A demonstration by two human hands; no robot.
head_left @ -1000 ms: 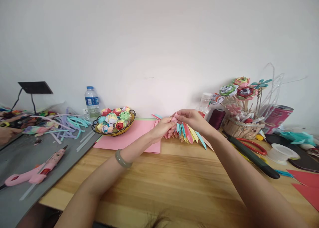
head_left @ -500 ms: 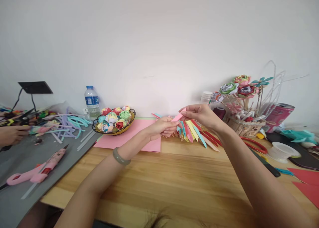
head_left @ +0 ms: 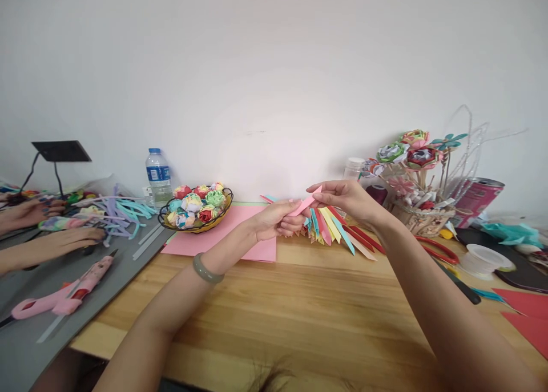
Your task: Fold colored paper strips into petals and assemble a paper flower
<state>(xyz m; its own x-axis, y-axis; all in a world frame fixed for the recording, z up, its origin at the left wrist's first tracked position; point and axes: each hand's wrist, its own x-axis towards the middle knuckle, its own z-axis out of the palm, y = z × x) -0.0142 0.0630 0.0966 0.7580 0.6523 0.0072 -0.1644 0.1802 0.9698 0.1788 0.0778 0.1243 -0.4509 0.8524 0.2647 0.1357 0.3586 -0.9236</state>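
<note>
A narrow pink paper strip (head_left: 306, 202), seemingly folded, is held up between both hands above the far part of the wooden table. My left hand (head_left: 280, 218), with a grey-green bangle on the wrist, has its fingers closed on the strip's lower end. Thumb and fingertips of my right hand (head_left: 338, 197) pinch the upper end. Just behind and below lies a bundle of folded paper strips (head_left: 329, 226) in yellow, blue, pink and red. Pink paper sheets (head_left: 240, 241) lie under and left of my left hand.
A basket of paper flowers (head_left: 194, 229) and a water bottle (head_left: 158, 175) stand left. A pink glue gun (head_left: 68, 295) lies near a co-worker's hands (head_left: 72, 243). Right are a flower holder (head_left: 422, 221), red-handled scissors (head_left: 440, 252), a white spool (head_left: 483, 261) and red paper (head_left: 524, 303).
The pink strip has tilted more upright, its tip showing above my right fingers. My left fingers have shifted slightly along it. At left, the co-worker's second hand has come into view.
</note>
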